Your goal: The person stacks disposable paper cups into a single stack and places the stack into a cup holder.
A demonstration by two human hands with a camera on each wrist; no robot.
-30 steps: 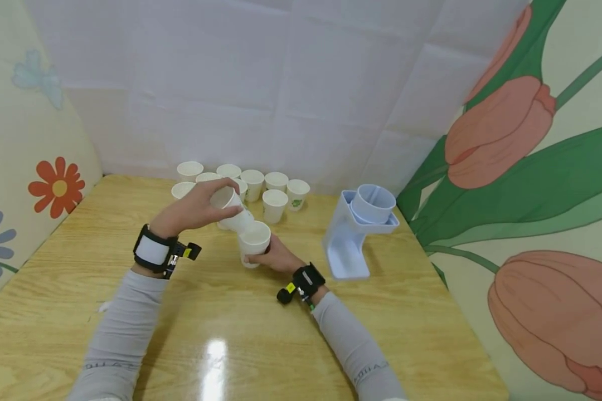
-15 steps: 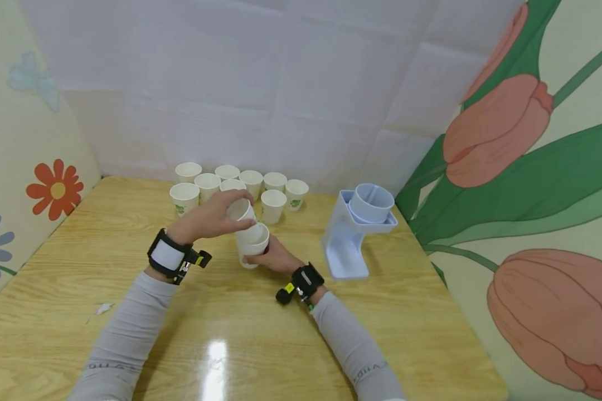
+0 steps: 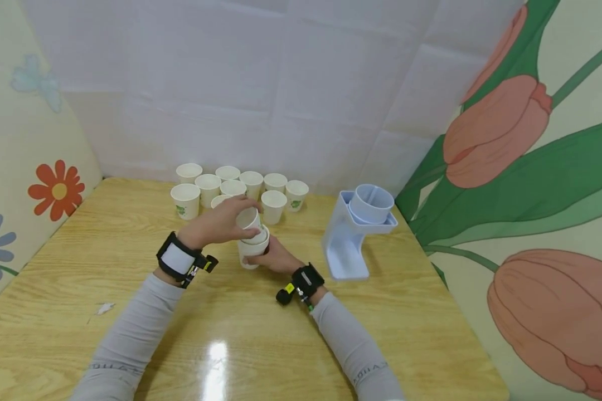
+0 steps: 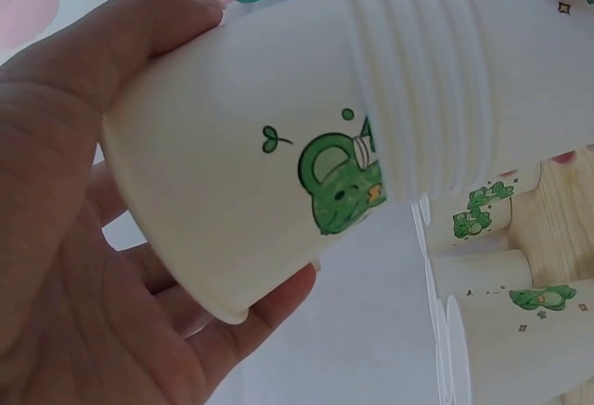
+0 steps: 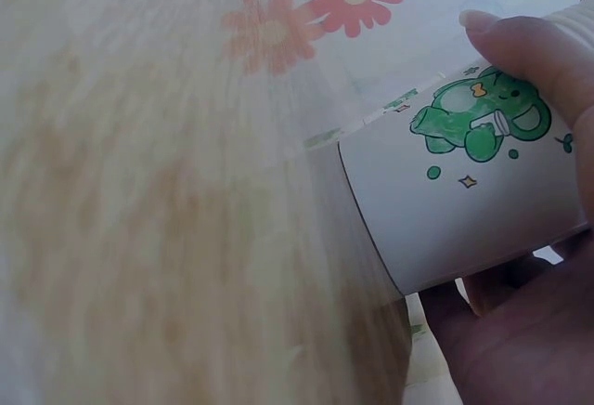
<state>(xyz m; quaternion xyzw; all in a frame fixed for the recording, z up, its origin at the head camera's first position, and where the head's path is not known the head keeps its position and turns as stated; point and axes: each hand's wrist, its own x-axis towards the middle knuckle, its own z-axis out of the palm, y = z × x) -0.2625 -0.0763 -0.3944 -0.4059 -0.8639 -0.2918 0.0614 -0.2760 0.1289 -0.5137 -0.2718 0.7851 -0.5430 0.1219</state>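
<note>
My left hand (image 3: 218,223) grips a white paper cup (image 4: 218,163) with a green cartoon animal printed on it, thumb and fingers around it near the rim. The cup is tilted, and its lower part sits inside the top of a paper cup stack (image 3: 252,250). Several nested rims of that stack show in the left wrist view. My right hand (image 3: 281,257) holds the stack around its side, thumb across the front. In the right wrist view the bottom cup (image 5: 399,210) of the stack shows the same green print, with its base close to the wooden table.
Several upright paper cups (image 3: 185,201) stand in a loose group at the back, beyond my left hand. To the right is a pale blue stand (image 3: 346,250) with a round blue holder (image 3: 374,205) on top. A small white scrap (image 3: 105,308) lies on the table (image 3: 261,340) at left.
My left hand has moved right and down, bringing its cup from tilted at the stack's mouth to down inside it. The right hand and stack have stayed about where they were.
</note>
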